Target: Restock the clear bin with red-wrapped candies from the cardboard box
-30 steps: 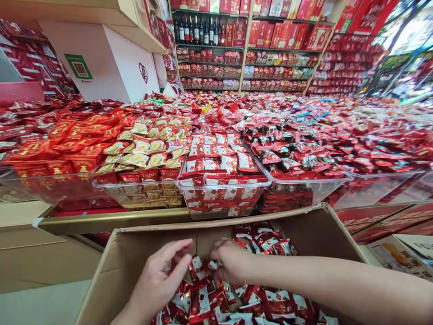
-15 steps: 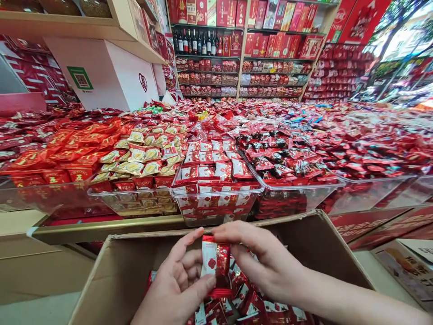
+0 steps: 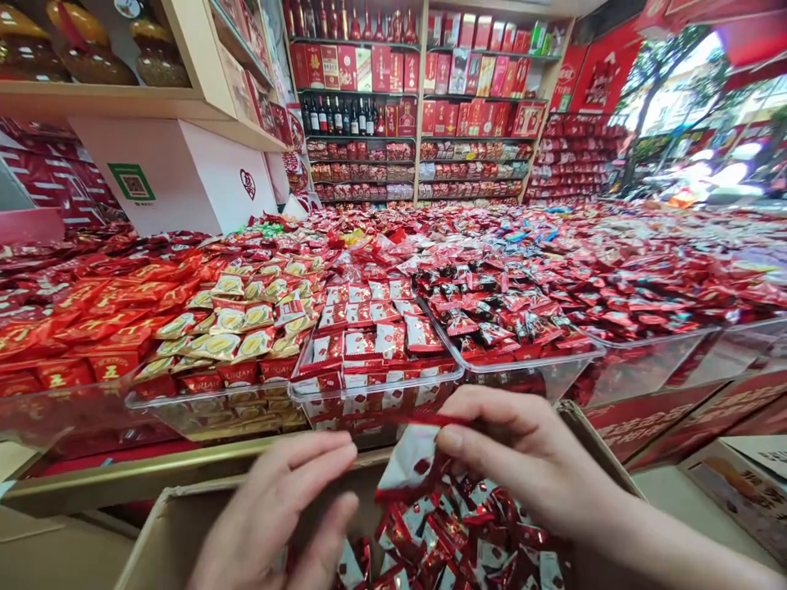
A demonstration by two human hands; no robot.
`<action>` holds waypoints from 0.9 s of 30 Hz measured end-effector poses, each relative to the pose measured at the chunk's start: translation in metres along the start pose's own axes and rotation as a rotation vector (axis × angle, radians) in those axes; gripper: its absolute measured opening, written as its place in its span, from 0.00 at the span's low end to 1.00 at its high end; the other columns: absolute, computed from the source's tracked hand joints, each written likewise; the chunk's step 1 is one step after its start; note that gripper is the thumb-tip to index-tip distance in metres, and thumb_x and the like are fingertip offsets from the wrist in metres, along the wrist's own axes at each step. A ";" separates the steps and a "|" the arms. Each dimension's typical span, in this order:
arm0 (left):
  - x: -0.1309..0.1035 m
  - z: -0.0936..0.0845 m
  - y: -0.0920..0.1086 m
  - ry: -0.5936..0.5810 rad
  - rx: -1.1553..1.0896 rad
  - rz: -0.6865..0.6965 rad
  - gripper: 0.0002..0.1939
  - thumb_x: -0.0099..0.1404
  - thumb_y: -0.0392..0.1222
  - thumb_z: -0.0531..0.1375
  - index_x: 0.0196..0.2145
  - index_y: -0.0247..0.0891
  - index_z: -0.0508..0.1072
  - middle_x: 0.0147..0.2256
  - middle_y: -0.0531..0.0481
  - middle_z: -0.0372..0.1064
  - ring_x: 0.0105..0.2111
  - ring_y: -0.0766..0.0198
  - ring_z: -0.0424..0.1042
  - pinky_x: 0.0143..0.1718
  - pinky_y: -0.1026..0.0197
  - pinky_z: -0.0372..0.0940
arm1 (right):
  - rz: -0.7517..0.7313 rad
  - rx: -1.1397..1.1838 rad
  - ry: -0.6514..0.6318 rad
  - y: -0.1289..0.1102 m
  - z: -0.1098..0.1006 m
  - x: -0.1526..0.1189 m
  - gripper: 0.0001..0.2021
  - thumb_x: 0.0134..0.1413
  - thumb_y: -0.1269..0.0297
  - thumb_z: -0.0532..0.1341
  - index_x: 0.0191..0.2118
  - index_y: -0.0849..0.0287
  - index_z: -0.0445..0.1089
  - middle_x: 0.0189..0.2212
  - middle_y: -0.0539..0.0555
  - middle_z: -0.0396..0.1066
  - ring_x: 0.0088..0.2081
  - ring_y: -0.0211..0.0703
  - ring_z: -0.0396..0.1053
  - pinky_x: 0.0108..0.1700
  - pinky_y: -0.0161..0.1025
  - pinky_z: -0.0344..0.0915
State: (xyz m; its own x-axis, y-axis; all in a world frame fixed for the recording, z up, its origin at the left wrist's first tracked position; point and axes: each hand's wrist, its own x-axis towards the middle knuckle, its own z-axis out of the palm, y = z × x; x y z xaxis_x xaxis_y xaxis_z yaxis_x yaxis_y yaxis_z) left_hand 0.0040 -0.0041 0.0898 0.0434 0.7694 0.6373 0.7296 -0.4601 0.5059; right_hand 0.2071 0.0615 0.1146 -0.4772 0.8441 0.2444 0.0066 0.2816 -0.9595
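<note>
Between thumb and fingers, my right hand (image 3: 522, 459) grips a red-and-white wrapped candy (image 3: 411, 460). To its left, my left hand (image 3: 276, 508) hangs with fingers apart and nothing in it, slightly blurred. Both hands are over a cardboard box (image 3: 156, 524), where loose candies (image 3: 467, 537) in the same wrapper lie heaped. Just beyond the box stands a clear plastic bin (image 3: 375, 393) with matching candies (image 3: 362, 340) stacked in rows. The bin's lower front is partly hidden by my hands.
Durian candies (image 3: 237, 328) in gold wrappers fill the bin to the left, with orange-red packets (image 3: 104, 344) further left. Dark red candies (image 3: 504, 315) fill the bin to the right. A brass-coloured rail (image 3: 184, 455) runs below the bins. Another carton (image 3: 738, 492) stands at right.
My left hand has let go of the candy and moved left. My right hand now holds it, tilted, further to the right. The view has tipped upward a little.
</note>
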 end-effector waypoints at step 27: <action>0.116 0.027 -0.024 -0.520 0.439 0.425 0.10 0.61 0.38 0.47 0.29 0.42 0.67 0.28 0.49 0.67 0.28 0.60 0.66 0.27 0.57 0.63 | -0.325 -0.669 0.033 -0.012 -0.061 0.108 0.07 0.52 0.70 0.55 0.35 0.59 0.70 0.28 0.49 0.71 0.30 0.34 0.66 0.33 0.30 0.60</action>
State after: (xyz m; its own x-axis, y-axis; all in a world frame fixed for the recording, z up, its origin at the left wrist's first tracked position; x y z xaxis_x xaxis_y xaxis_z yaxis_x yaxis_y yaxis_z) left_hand 0.0102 0.1082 0.1366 0.6115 0.7251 0.3168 0.7764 -0.6270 -0.0635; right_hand 0.2088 0.1766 0.1614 -0.5197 0.6813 0.5155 0.4082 0.7281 -0.5507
